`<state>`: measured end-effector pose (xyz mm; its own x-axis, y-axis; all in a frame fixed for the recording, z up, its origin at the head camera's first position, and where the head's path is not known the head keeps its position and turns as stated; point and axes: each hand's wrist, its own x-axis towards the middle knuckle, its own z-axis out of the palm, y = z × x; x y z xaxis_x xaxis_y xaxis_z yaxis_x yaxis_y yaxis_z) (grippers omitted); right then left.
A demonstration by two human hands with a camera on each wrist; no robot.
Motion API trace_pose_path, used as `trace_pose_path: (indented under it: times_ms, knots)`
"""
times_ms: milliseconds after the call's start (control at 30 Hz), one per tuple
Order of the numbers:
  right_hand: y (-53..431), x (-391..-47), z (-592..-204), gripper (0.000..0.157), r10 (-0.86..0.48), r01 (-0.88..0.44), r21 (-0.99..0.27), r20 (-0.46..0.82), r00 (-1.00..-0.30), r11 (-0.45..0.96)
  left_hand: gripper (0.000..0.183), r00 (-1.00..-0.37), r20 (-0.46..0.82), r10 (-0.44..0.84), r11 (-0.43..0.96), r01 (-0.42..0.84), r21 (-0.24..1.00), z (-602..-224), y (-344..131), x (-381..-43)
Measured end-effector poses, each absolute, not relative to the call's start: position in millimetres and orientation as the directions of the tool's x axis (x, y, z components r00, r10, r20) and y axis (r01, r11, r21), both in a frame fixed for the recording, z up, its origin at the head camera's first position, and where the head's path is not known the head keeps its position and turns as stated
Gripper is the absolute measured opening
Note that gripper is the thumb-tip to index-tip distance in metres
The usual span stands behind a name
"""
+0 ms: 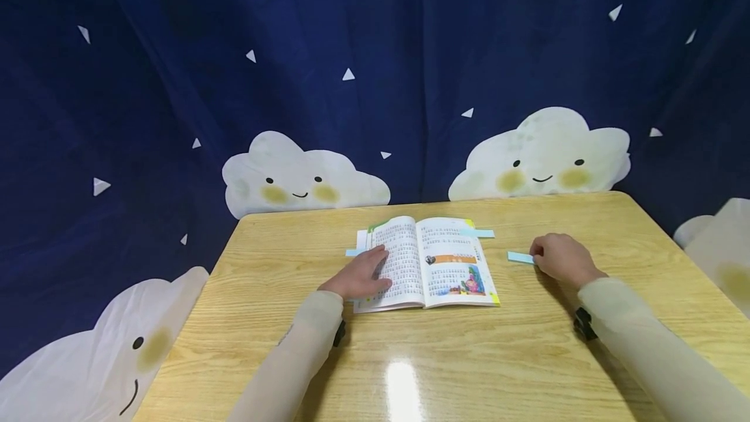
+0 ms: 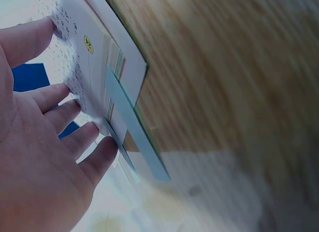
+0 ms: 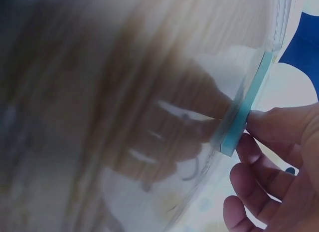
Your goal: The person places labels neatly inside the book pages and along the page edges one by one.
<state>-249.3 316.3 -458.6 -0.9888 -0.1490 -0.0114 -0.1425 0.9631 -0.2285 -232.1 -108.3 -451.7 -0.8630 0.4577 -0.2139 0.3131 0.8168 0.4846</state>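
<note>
An open book (image 1: pixel 401 272) lies on the table with printed text and a coloured picture on its right page. My left hand (image 1: pixel 360 275) rests on the left page, its fingers spread; the left wrist view shows the fingertips at the paper. Light blue paper strips (image 2: pixel 142 134) jut from the book's left edge beside that hand, and another strip (image 1: pixel 484 234) sticks out at the upper right. To the right of the book, my right hand (image 1: pixel 564 258) pinches one end of a separate light blue strip (image 3: pixel 246 102) between thumb and fingers, at or just above the tabletop.
The glossy wooden table (image 1: pixel 469 370) reflects light near its front. Behind it hangs a dark blue curtain (image 1: pixel 305 83) with white triangles and smiling clouds. A dark band (image 1: pixel 584 324) sits on the right wrist.
</note>
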Motion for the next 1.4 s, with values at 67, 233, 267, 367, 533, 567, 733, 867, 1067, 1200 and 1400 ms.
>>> trace_pose_path:
  times_ms: [67, 233, 267, 367, 533, 567, 733, 867, 1067, 1200, 1400]
  knots:
    - [316.2, -248.5, -457.9, 0.008, -0.154, -0.149, -0.223, -0.004, -0.988, 0.963, 0.070, -0.863, -0.213, 0.458, 0.814, 0.311, 0.491, -451.5, -107.9, -231.7]
    - [316.3, -246.9, -454.6, 0.008, -0.188, -0.188, -0.211, 0.023, -0.982, 0.959, 0.070, -0.863, -0.221, 0.454, 0.817, 0.304, 0.490, -451.4, -107.4, -230.9]
    - [316.5, -246.7, -454.1, 0.009, -0.194, -0.195, -0.209, 0.028, -0.981, 0.958, 0.070, -0.864, -0.222, 0.453, 0.818, 0.302, 0.490, -451.5, -107.3, -230.8]
    - [316.5, -246.9, -453.0, 0.008, -0.200, -0.203, -0.208, 0.034, -0.979, 0.957, 0.070, -0.864, -0.223, 0.451, 0.822, 0.304, 0.481, -451.8, -107.3, -231.0]
    - [316.5, -246.0, -451.9, 0.009, -0.206, -0.211, -0.201, 0.042, -0.978, 0.957, 0.070, -0.864, -0.218, 0.454, 0.824, 0.314, 0.471, -452.2, -107.9, -231.5]
    - [316.2, -245.8, -452.0, 0.009, -0.206, -0.210, -0.201, 0.043, -0.978, 0.957, 0.070, -0.863, -0.216, 0.457, 0.823, 0.319, 0.470, -452.4, -108.1, -231.7]
    - [313.9, -245.6, -453.4, 0.012, -0.207, -0.211, -0.195, 0.044, -0.977, 0.958, 0.070, -0.858, -0.213, 0.467, 0.820, 0.329, 0.469, -453.1, -108.4, -232.5]
    - [314.1, -246.1, -455.3, 0.013, -0.213, -0.216, -0.195, 0.037, -0.976, 0.957, 0.070, -0.858, -0.218, 0.465, 0.820, 0.325, 0.471, -453.3, -108.5, -233.5]
    - [316.0, -246.1, -456.4, 0.011, -0.219, -0.222, -0.231, 0.040, -0.975, 0.947, 0.070, -0.862, -0.235, 0.450, 0.821, 0.295, 0.488, -452.1, -108.6, -231.9]
    - [318.0, -246.1, -455.7, 0.012, -0.234, -0.245, -0.249, 0.073, -0.969, 0.937, 0.070, -0.862, -0.238, 0.447, 0.819, 0.288, 0.497, -451.1, -108.6, -231.0]
    - [321.1, -247.2, -454.7, 0.011, -0.245, -0.252, -0.274, 0.061, -0.968, 0.928, 0.070, -0.865, -0.244, 0.438, 0.825, 0.280, 0.491, -451.3, -108.2, -231.2]
